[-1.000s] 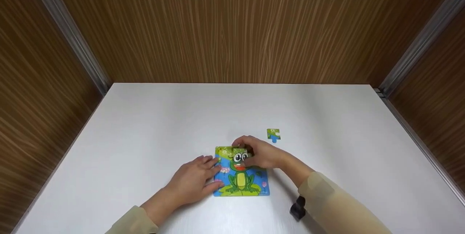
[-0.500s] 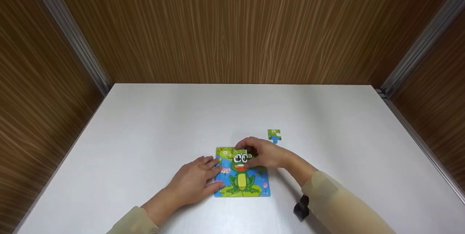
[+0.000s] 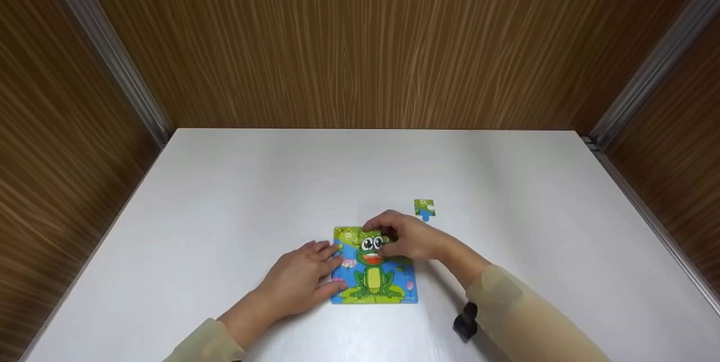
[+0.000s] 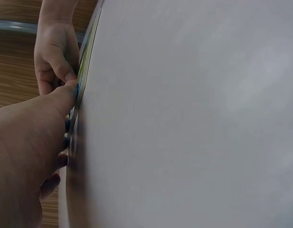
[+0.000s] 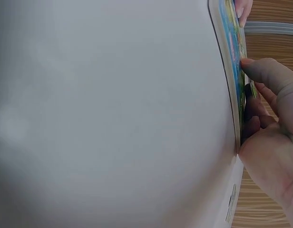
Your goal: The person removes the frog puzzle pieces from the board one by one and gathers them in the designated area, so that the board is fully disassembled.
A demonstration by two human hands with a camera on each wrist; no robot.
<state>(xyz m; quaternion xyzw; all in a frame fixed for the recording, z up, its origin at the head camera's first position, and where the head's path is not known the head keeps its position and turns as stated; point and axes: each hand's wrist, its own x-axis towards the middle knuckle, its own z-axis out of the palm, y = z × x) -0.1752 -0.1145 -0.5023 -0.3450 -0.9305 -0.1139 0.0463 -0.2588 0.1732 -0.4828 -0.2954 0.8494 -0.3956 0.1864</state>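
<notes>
A square frog jigsaw puzzle (image 3: 373, 283) lies flat on the white table. Along its left edge rests my left hand (image 3: 298, 280), fingers spread, with fingertips and thumb on the border. Over the upper right part is my right hand (image 3: 413, 236); thumb and fingers pinch the puzzle piece with the frog's eyes (image 3: 371, 243). A raised piece edge (image 5: 252, 89) shows between the fingers in the right wrist view. The puzzle's upper right corner is hidden beneath that hand. One loose puzzle piece (image 3: 423, 205), green and blue, lies just beyond the right hand.
A small black object (image 3: 466, 324) sits on the table beside the right sleeve. The white table (image 3: 253, 182) reaches back to a brown wood-grain wall (image 3: 360, 41). Similar panels with metal strips stand at both sides.
My right hand has shifted very slightly to the right, uncovering a little more of the frog's eyes. The left hand and the loose piece stay in place.
</notes>
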